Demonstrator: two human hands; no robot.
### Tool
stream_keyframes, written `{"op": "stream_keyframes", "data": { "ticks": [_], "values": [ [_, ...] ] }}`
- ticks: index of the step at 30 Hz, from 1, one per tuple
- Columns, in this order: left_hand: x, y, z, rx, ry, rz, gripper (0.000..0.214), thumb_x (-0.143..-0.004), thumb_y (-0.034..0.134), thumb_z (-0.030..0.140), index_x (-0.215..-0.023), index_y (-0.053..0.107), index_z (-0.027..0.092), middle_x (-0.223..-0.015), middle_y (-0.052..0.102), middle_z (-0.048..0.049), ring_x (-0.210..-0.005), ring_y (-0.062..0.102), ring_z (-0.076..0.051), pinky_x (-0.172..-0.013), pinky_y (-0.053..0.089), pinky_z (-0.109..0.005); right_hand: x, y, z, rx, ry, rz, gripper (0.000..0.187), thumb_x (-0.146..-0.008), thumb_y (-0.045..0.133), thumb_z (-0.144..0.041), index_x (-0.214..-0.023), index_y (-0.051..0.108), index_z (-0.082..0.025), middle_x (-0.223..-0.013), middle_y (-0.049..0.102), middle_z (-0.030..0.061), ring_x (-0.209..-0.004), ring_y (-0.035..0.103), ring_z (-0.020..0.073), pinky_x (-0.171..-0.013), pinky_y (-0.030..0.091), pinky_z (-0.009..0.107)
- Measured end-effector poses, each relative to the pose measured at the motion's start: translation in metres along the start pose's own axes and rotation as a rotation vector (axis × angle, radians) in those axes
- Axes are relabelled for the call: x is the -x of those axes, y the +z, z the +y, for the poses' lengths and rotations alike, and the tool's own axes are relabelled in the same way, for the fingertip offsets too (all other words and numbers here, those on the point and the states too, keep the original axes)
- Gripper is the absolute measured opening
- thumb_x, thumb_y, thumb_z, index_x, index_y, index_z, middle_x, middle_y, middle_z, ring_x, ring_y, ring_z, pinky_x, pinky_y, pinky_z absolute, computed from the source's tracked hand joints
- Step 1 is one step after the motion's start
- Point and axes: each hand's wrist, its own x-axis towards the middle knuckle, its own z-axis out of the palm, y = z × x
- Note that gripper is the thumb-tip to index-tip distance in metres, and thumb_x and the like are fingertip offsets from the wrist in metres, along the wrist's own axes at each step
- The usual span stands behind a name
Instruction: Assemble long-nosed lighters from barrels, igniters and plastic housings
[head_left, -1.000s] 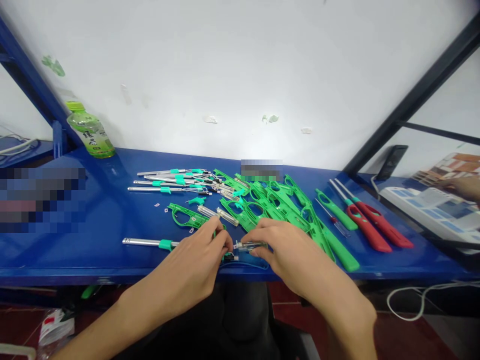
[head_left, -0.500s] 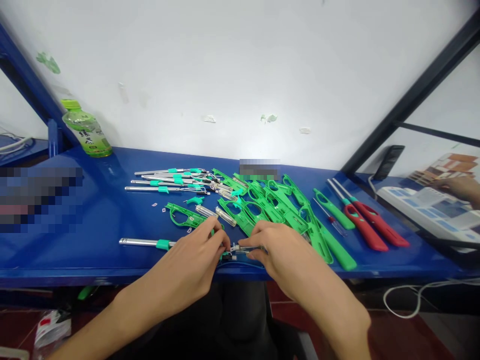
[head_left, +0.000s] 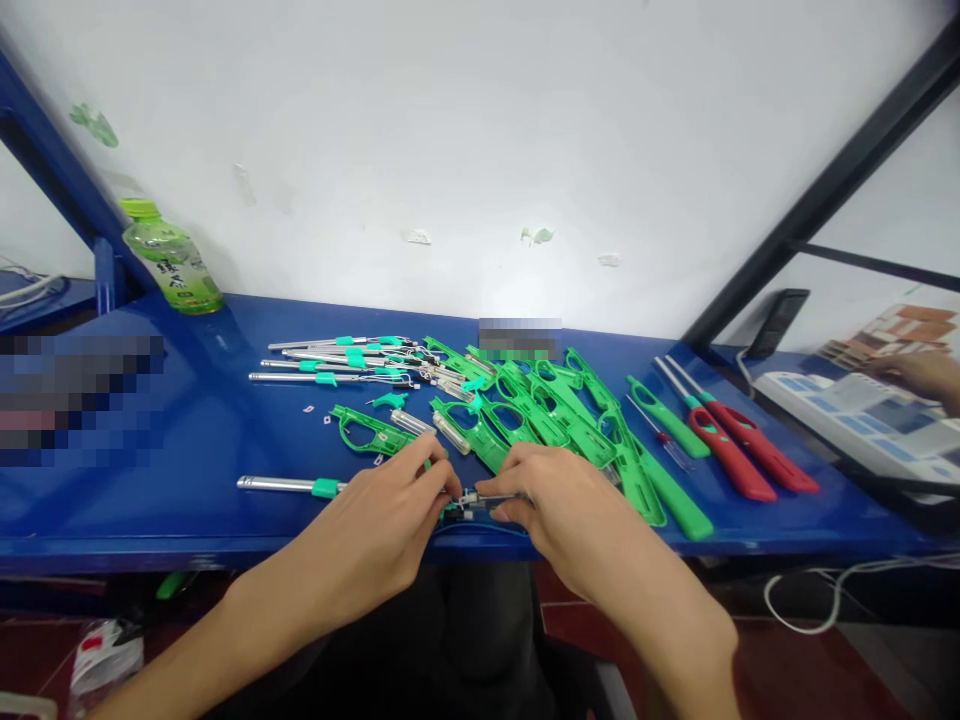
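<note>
My left hand (head_left: 382, 535) and my right hand (head_left: 566, 510) meet near the front edge of the blue table (head_left: 187, 450). Both pinch a small clear lighter insert (head_left: 480, 497) between their fingertips. A metal lighter tube with a teal collar (head_left: 289, 486) lies just left of my left hand and runs under it. A green handle shell (head_left: 367, 432) rests just beyond my left fingers. A heap of green handle shells (head_left: 540, 410) sits beyond my right hand.
Several metal tubes with teal collars (head_left: 337, 362) lie at the back. Two red lighters (head_left: 739, 445) and a green one (head_left: 667, 418) rest to the right. A green bottle (head_left: 171, 258) stands at the back left. Another person's hand (head_left: 926, 375) shows at the far right.
Both hands have drawn slightly closer together over the clear insert. The view has shifted a little; the parts on the table have not moved.
</note>
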Motion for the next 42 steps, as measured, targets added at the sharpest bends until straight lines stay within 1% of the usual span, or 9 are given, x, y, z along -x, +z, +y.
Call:
{"op": "stream_keyframes", "data": {
  "ticks": [5,11,19,24,27,30,33,37,42],
  "values": [
    [-0.001,0.000,-0.001,-0.050,0.037,0.012,0.030,-0.108,0.032,0.013,-0.108,0.060,0.022,-0.110,0.057,-0.0062,-0.085,0.062,-0.022,-0.067,0.045,-0.034,0.000,-0.002,-0.002,0.019,0.009,-0.004,0.051,-0.080,0.063,0.007,-0.104,0.087,-0.031,-0.087,0.071,-0.0003,-0.074,0.066,0.0162,-0.061,0.037,0.027],
    [0.000,0.000,-0.003,-0.025,-0.003,-0.006,0.027,-0.109,0.032,0.015,-0.107,0.058,0.022,-0.110,0.056,-0.0060,-0.088,0.062,-0.022,-0.070,0.048,-0.034,0.001,-0.001,0.000,0.005,0.010,0.013,0.045,-0.086,0.065,0.002,-0.108,0.086,-0.032,-0.088,0.072,-0.0001,-0.077,0.068,0.0174,-0.063,0.039,0.029],
    [0.001,-0.001,-0.004,-0.201,0.049,-0.054,0.035,-0.099,0.035,0.001,-0.112,0.058,0.024,-0.111,0.057,-0.0058,-0.079,0.061,-0.022,-0.058,0.038,-0.033,0.001,-0.002,0.000,-0.009,0.012,0.003,0.045,-0.087,0.066,0.002,-0.109,0.086,-0.032,-0.089,0.071,-0.0009,-0.079,0.067,0.0166,-0.064,0.039,0.028],
    [-0.001,-0.002,-0.003,-0.260,0.073,-0.072,0.037,-0.094,0.036,-0.002,-0.110,0.059,0.022,-0.110,0.059,-0.0064,-0.077,0.060,-0.021,-0.057,0.036,-0.033,0.001,-0.002,0.000,0.005,0.004,0.010,0.036,-0.089,0.071,-0.004,-0.105,0.086,-0.034,-0.085,0.069,-0.0017,-0.075,0.064,0.0165,-0.063,0.036,0.030],
    [-0.002,-0.002,-0.001,-0.281,0.080,-0.075,0.039,-0.092,0.036,-0.004,-0.110,0.059,0.021,-0.110,0.059,-0.0066,-0.077,0.060,-0.021,-0.057,0.036,-0.033,0.000,-0.002,0.001,0.000,0.009,0.000,0.039,-0.088,0.071,-0.002,-0.107,0.086,-0.033,-0.086,0.071,-0.0015,-0.076,0.065,0.0165,-0.064,0.038,0.030],
    [-0.002,-0.002,-0.002,-0.295,0.089,-0.070,0.040,-0.092,0.035,-0.004,-0.110,0.060,0.022,-0.109,0.059,-0.0066,-0.077,0.060,-0.021,-0.056,0.035,-0.033,0.001,-0.004,0.000,-0.026,0.038,-0.005,0.044,-0.087,0.068,0.002,-0.107,0.086,-0.032,-0.086,0.074,-0.0016,-0.076,0.067,0.0161,-0.064,0.039,0.029],
    [-0.001,0.000,-0.005,-0.285,0.109,-0.053,0.040,-0.093,0.034,-0.003,-0.110,0.060,0.022,-0.108,0.059,-0.0063,-0.077,0.060,-0.021,-0.056,0.035,-0.033,0.003,-0.006,-0.004,-0.047,0.056,0.002,0.046,-0.086,0.065,0.004,-0.109,0.086,-0.031,-0.090,0.078,-0.0013,-0.084,0.071,0.0173,-0.068,0.043,0.029],
    [-0.001,0.001,-0.007,-0.256,0.122,-0.032,0.038,-0.097,0.034,-0.001,-0.112,0.060,0.022,-0.108,0.058,-0.0058,-0.077,0.060,-0.021,-0.057,0.036,-0.033,0.004,-0.008,-0.008,-0.016,0.055,0.018,0.042,-0.088,0.068,0.002,-0.110,0.086,-0.028,-0.092,0.080,0.0003,-0.092,0.073,0.0212,-0.072,0.045,0.031],
    [0.001,0.000,-0.008,-0.224,0.127,-0.035,0.037,-0.100,0.034,0.001,-0.115,0.060,0.023,-0.111,0.058,-0.0056,-0.078,0.060,-0.020,-0.058,0.038,-0.032,0.002,-0.011,-0.010,0.015,0.044,0.014,0.037,-0.089,0.070,0.000,-0.105,0.087,-0.028,-0.091,0.081,0.0014,-0.089,0.075,0.0221,-0.065,0.043,0.031]
  ]
}}
